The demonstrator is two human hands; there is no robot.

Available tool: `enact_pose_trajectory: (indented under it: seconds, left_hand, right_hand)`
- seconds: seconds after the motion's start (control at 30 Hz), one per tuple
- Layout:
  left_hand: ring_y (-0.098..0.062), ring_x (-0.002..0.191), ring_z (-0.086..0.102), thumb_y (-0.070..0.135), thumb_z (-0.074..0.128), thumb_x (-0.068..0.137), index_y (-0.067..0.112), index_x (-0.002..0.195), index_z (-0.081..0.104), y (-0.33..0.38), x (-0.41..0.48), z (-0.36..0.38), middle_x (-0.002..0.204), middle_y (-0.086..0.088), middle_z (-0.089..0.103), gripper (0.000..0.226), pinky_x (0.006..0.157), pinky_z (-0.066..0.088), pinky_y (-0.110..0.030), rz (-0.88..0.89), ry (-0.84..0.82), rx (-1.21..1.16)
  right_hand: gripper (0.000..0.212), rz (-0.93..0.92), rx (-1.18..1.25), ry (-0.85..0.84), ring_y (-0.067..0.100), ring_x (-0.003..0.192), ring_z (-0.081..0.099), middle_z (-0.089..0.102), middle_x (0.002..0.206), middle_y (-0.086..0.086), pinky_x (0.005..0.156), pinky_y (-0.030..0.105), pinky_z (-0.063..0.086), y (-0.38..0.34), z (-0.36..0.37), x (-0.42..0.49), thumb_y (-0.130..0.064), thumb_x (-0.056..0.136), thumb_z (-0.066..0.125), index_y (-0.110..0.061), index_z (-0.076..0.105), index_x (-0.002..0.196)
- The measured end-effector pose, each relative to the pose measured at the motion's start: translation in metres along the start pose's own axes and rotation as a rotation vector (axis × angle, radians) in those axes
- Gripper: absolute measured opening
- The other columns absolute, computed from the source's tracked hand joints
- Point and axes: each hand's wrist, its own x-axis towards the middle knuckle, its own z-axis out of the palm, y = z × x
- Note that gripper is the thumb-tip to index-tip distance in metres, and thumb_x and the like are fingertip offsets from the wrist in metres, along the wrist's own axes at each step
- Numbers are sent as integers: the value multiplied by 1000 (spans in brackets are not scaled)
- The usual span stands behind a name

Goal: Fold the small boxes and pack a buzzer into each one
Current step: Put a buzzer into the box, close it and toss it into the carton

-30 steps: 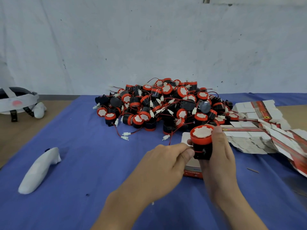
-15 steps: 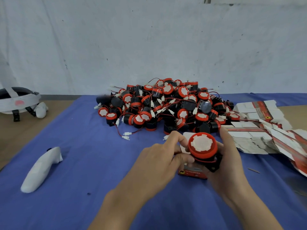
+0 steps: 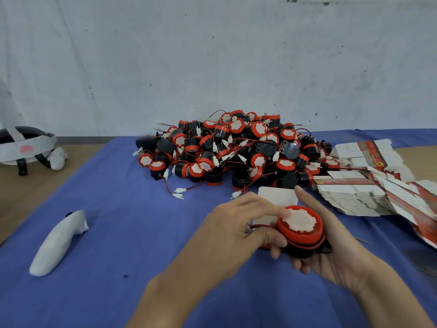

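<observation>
Right hand (image 3: 335, 256) cups the buzzer (image 3: 300, 224) from below, fingers curled round it; left hand (image 3: 231, 230) pinches its rim. Small box (image 3: 276, 197) just behind, flap raised. Step: loading. Next, probably: tuck the wire (image 3: 260, 226), seat buzzer squarely inside.

1 head camera faces forward and down, near the table (image 3: 106, 233).
</observation>
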Motion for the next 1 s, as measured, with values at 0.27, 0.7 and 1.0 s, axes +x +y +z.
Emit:
enact_pose_trajectory:
  seconds: [0.27, 0.7, 1.0]
  left_hand:
    - [-3, 86, 69, 10, 72, 87, 35, 95, 74, -1, -1, 0, 102, 7, 72, 26, 78, 51, -14, -103, 2, -256]
    - [-11, 49, 41, 17, 72, 89, 44, 84, 70, -27, -2, -22, 97, 16, 73, 27, 49, 44, -35, -275, 216, -226]
    - [7, 55, 54, 8, 68, 92, 38, 86, 67, -44, -7, -25, 114, 26, 68, 31, 55, 41, -6, -258, 221, -110]
  right_hand:
    - [87, -13, -26, 5, 21, 41, 61, 72, 84, 27, 39, 25, 50, 1, -6, 2, -80, 87, 30, -9, 80, 95]
    - [46, -491, -236, 705, 16, 41, 46, 65, 65, 10, 36, 22, 31, -3, -13, -6, -58, 100, 42, -28, 77, 101]
    - [84, -248, -680, 452, -10, 113, 58, 56, 127, -33, 78, 10, 50, 25, -34, 14, -58, 70, 68, -50, 27, 142]
